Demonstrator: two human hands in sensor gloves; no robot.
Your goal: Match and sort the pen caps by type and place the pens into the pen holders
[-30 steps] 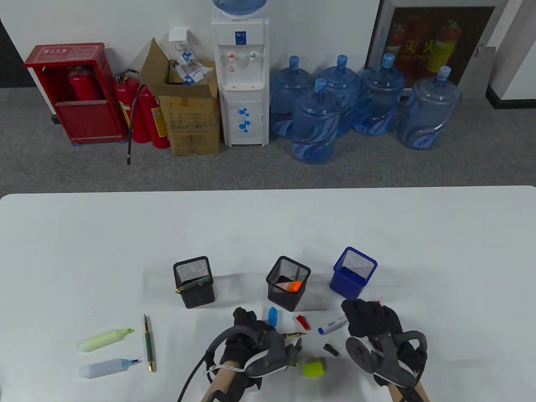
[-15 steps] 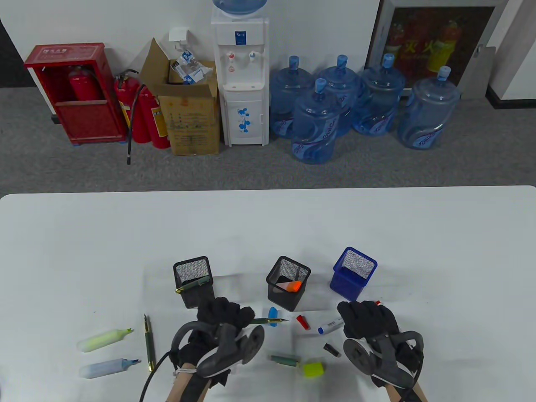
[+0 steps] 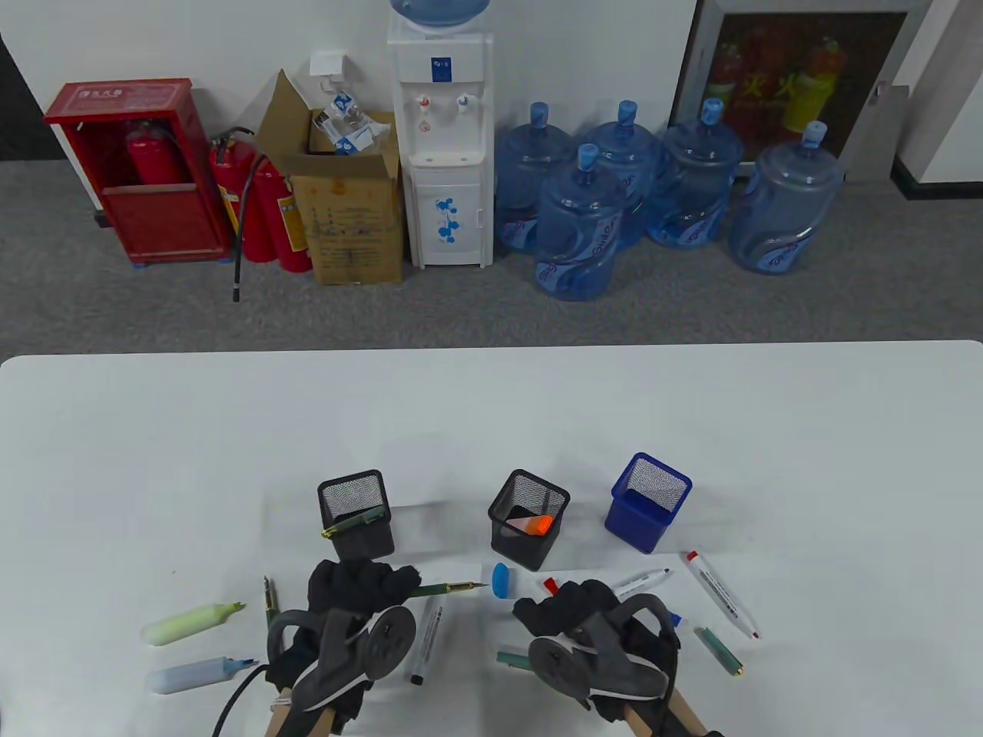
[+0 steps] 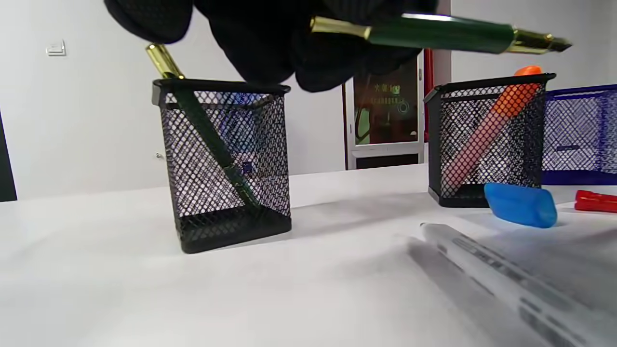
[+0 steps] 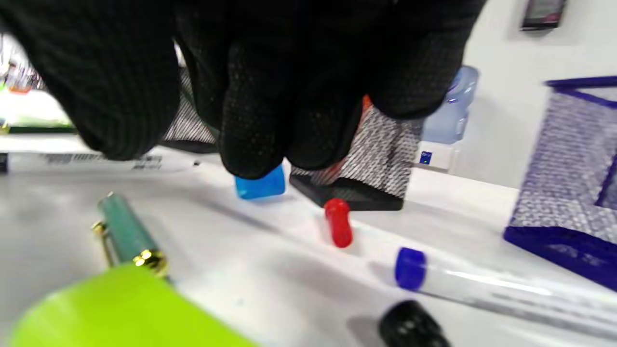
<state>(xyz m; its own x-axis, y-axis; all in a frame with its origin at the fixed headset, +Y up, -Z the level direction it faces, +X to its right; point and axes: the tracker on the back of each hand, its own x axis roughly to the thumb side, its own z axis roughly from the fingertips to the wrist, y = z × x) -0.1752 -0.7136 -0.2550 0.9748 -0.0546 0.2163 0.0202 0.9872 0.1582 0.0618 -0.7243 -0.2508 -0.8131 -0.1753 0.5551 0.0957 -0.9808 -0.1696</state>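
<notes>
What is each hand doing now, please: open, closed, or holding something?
Left hand: holds a green fountain pen.
Right hand: fingers curled above the table; a grip cannot be told.

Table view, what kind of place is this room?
Probably an office or workplace utility corner: a water dispenser with spare water jugs beside it, fire extinguishers against the wall, grey carpet, and a white table in front.
</notes>
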